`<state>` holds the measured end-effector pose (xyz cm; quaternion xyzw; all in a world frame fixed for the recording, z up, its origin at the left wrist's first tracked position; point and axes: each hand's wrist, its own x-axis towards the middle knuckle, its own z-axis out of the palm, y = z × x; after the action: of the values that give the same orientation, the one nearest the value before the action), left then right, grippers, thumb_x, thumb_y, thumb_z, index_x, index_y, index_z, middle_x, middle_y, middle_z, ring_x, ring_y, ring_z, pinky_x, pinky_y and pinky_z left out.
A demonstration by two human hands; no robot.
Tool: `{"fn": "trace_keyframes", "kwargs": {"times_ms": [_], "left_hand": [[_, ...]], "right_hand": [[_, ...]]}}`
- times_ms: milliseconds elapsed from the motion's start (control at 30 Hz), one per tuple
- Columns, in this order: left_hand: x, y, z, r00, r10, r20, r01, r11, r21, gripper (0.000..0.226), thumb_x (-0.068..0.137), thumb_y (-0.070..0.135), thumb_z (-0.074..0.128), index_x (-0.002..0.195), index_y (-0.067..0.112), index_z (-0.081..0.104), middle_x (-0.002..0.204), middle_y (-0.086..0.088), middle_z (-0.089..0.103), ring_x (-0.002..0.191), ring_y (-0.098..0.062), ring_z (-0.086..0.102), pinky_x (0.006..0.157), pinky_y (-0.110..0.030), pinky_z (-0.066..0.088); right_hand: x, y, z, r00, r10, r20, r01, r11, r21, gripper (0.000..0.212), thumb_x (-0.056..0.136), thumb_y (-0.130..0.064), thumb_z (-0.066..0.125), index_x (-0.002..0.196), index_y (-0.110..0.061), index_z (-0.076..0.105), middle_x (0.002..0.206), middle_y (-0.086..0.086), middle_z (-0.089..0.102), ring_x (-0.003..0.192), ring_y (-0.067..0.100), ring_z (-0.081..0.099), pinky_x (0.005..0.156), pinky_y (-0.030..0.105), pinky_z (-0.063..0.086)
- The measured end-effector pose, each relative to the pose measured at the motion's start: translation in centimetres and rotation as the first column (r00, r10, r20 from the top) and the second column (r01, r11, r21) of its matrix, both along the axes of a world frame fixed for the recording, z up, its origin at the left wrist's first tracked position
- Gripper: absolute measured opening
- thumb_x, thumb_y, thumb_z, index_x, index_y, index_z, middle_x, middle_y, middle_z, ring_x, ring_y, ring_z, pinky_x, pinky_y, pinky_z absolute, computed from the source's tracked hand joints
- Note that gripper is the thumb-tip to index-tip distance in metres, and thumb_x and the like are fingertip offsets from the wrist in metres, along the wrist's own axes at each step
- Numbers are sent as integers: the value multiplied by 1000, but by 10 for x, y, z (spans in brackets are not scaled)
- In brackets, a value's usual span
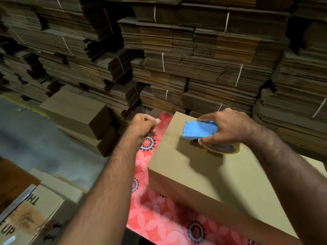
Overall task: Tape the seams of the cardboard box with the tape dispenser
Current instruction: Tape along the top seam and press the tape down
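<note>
L forearm point(99, 183) nearest; R hand point(228, 126) covers tape dispenser point(200, 129) rear.

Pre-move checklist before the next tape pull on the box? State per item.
1. Right hand grips the dispenser: ok.
2. Dispenser on top of the box, near the far left edge: ok.
3. Toothed blade faces the seam notch at that edge: ok.
4. Tape end stuck down on the box: cannot tell, clear tape does not show.
5. Left hand steadies the box: not ok, it is closed, off the box over the tablecloth.
6. Tape left on the roll: ok, though only a thin band shows.
</note>
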<state>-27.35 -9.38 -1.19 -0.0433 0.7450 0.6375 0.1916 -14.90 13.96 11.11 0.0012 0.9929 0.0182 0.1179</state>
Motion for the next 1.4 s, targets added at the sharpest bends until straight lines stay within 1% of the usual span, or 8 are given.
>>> {"fn": "trace_keyframes", "kwargs": {"times_ms": [367,600,800,967,1067,1200,1300,1400], "left_hand": [[9,-3,-30,997,-18,76,23,997,-73,11,91,14,70,87,6,65,64,-8,58,40,-10,53,53,-32,57],[21,2,-44,986,-42,162,47,999,-25,6,90,16,67,89,10,66,70,-7,59,48,-11,48,45,-23,41],[35,17,-54,960,-40,276,28,998,49,20,92,13,62,71,15,60,58,2,58,44,-8,48,44,-18,35],[34,20,-36,972,-57,229,94,983,-155,15,89,32,64,95,22,55,81,-1,60,62,-14,53,56,-24,37],[35,13,-27,978,-55,201,119,939,-323,71,80,46,71,137,29,33,116,-5,58,87,-25,63,63,-33,47],[41,19,-12,973,-7,-231,-98,893,-440,18,93,26,59,103,15,69,106,-6,71,89,-17,59,79,-27,45],[52,31,-2,964,-77,-254,-5,952,-307,23,95,23,51,90,20,73,95,-1,73,90,-20,64,86,-32,51],[65,39,-1,953,-199,-228,92,909,-407,25,102,30,44,104,18,66,111,-6,66,104,-26,59,88,-33,44]], "right_hand": [[-5,-14,-27,996,9,85,-11,1000,23,76,68,-78,62,137,-50,46,110,-13,62,104,16,57,72,33,42],[-5,-15,-27,997,-6,73,4,999,35,74,70,-76,63,137,-51,46,97,-17,53,93,13,52,70,31,39],[-5,-15,-31,998,3,70,-6,999,47,75,70,-77,62,138,-50,45,110,-13,62,100,16,58,71,32,40],[-7,-18,-32,998,11,68,-15,998,63,75,70,-77,62,138,-50,45,112,-12,63,102,16,59,73,33,43],[-8,-20,-33,997,0,74,-5,997,77,73,68,-76,63,135,-49,48,109,-12,63,97,16,58,74,33,46],[-9,-21,-30,997,2,78,-9,996,89,74,68,-75,64,134,-48,49,110,-9,63,96,17,58,74,33,48],[-9,-21,-32,998,6,57,-10,997,81,73,65,-76,64,132,-47,52,111,-9,63,99,17,60,74,33,47],[-8,-19,-35,999,8,32,-10,998,69,72,65,-75,64,131,-47,53,110,-9,63,99,17,61,73,34,46]]}}
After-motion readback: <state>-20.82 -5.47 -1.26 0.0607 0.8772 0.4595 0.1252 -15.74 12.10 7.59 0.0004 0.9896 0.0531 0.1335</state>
